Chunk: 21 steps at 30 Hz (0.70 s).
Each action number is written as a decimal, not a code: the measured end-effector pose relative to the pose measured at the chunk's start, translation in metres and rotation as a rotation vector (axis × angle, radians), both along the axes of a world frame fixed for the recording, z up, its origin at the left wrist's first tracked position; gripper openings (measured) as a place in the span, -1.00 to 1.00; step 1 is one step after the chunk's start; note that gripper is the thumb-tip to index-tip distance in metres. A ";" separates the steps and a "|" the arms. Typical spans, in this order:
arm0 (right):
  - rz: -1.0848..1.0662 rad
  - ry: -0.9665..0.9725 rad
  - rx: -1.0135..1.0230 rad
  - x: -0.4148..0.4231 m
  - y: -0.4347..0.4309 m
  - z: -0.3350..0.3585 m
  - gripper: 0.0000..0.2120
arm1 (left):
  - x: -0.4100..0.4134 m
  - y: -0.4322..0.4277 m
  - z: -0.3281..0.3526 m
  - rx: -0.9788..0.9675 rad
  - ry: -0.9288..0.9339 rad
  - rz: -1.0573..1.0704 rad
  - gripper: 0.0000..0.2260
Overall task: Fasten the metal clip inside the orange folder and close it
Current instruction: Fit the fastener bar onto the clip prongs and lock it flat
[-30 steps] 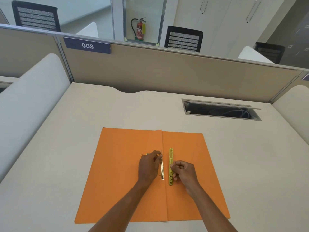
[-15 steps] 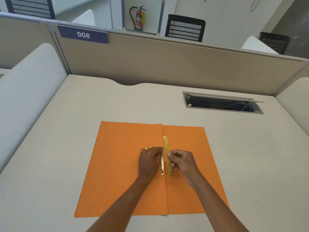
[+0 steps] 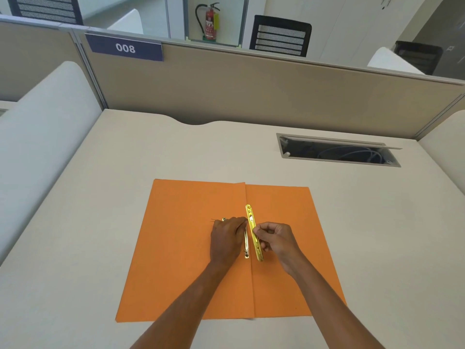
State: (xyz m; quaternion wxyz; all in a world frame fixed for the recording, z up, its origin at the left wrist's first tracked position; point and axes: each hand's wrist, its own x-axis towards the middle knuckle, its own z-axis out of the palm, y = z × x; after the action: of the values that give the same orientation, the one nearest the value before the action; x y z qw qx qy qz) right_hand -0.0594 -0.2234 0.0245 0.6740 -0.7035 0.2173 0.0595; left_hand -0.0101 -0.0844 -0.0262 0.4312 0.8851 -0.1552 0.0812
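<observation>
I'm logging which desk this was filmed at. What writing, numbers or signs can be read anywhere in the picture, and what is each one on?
"008": white digits on the dark blue plate fixed to the top of the partition behind the desk.
Label on the red fire extinguisher in the background: print is there, but too small and blurred to read.
Orange folder and the gold metal clip bar: no text visible.

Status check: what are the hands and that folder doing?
Left hand pressing the clip base. Right hand pinching the gold bar. Orange folder open flat. Nothing obstructing.
</observation>
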 end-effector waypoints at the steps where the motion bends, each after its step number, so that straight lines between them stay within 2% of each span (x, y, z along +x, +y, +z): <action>1: -0.003 0.007 0.000 0.000 0.000 0.000 -0.94 | 0.000 0.000 0.000 0.001 0.000 0.004 -0.86; 12: -0.019 0.110 0.018 0.002 0.006 -0.006 -0.92 | -0.003 0.008 0.009 -0.035 0.025 -0.026 -0.87; 16: -0.022 0.111 0.013 0.004 0.005 -0.007 -0.93 | -0.009 0.029 0.004 -0.131 0.196 -0.165 -0.70; 21: -0.015 0.105 -0.025 0.008 0.005 -0.006 -0.92 | -0.018 0.058 -0.001 -0.185 0.284 -0.330 -0.70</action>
State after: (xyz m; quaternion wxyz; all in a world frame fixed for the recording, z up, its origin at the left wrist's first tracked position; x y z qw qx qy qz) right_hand -0.0518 -0.2179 0.0183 0.6531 -0.7062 0.2584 0.0888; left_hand -0.0284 -0.0263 -0.0270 0.5353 0.8071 -0.2273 -0.1018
